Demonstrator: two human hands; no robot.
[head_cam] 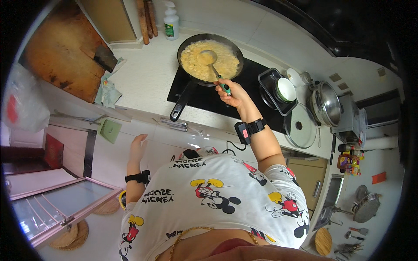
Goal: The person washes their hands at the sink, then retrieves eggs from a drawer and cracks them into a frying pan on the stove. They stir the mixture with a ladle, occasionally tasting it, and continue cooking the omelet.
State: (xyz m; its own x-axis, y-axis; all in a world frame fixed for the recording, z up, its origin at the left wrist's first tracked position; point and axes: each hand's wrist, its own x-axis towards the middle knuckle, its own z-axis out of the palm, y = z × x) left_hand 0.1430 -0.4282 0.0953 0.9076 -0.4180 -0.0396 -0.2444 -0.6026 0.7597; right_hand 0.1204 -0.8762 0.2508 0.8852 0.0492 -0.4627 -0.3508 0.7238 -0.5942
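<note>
My right hand point(232, 92) grips the green and black handle of a metal ladle point(213, 62). The bowl of the ladle rests in pale yellow, egg-like food point(196, 65) with liquid, which fills much of a dark frying pan point(240, 62). The pan sits at the far left part of a black cooktop point(212, 99), its long black handle point(180, 107) pointing toward me. My left hand point(138, 146) hangs low at my left side, slightly blurred, with nothing in it and away from the counter.
Right of the pan stand a black rectangular tray point(277, 106) with a white bowl point(286, 89), a glass lid point(300, 137) and steel basins point(328, 102). A pump bottle point(171, 24) is behind. At left are a wooden board point(65, 55), a dark cleaver blade point(106, 58) and a cloth point(107, 93).
</note>
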